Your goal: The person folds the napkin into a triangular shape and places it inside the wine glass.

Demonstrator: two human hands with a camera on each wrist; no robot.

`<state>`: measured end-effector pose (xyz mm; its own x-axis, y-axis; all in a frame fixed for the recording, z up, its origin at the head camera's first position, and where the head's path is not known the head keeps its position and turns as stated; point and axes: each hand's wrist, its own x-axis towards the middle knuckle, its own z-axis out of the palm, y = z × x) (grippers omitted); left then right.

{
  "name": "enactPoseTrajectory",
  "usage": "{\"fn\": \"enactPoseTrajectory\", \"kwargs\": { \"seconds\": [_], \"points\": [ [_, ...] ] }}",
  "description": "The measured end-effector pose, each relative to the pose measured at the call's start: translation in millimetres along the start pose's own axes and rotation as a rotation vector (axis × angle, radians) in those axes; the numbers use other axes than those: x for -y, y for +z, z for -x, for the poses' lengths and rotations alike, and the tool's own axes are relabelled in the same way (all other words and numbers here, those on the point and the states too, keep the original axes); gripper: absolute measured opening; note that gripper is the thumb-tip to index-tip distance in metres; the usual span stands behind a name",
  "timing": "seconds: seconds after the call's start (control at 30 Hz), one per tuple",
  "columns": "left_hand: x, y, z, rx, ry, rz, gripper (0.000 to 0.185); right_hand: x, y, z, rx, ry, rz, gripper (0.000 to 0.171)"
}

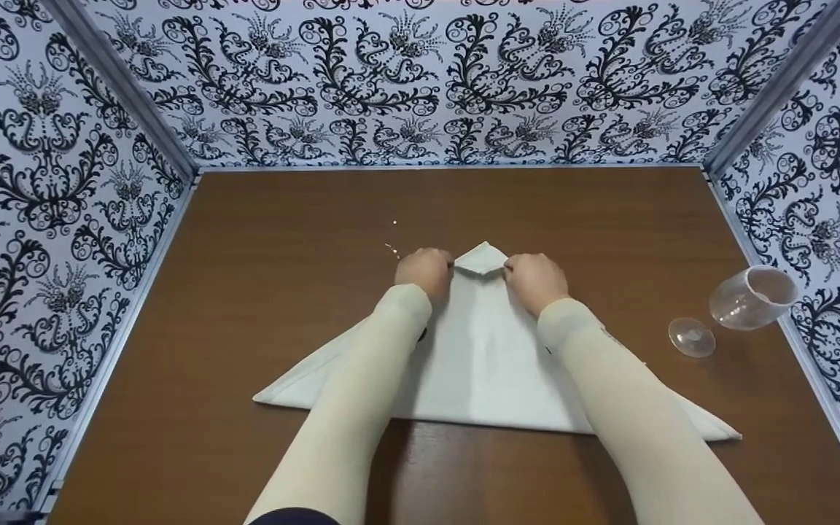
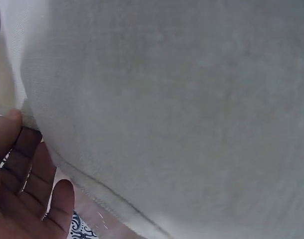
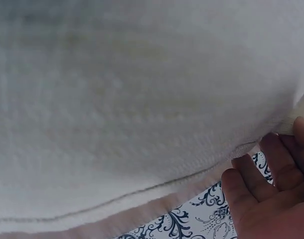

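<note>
Head view: the left sleeve (image 1: 351, 401) and right sleeve (image 1: 624, 397) cover parts of the white cloth (image 1: 482, 357) and are cut off by the lower edge; pale specks (image 1: 393, 251) are too small to identify. Wrist views: the side borders crop the left hand (image 2: 27, 186) and right hand (image 3: 274, 184); the cloth, blurred, exceeds both frames.

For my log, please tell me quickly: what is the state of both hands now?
Left hand: closed, pinching the white cloth near its far tip.
Right hand: closed, pinching the white cloth opposite.
</note>
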<state>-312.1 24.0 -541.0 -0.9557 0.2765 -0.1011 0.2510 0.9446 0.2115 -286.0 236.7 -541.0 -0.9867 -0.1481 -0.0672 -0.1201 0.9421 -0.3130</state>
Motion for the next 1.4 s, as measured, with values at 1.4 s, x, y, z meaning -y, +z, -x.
{"fn": "enactPoseTrajectory", "kwargs": {
  "seconds": [1.4],
  "points": [
    [-5.4, -8.1, -7.7, 0.004, -0.112, 0.135, 0.018, -3, -6, -5, 0.021, 0.087, -0.184, 0.029]
  ]
}}
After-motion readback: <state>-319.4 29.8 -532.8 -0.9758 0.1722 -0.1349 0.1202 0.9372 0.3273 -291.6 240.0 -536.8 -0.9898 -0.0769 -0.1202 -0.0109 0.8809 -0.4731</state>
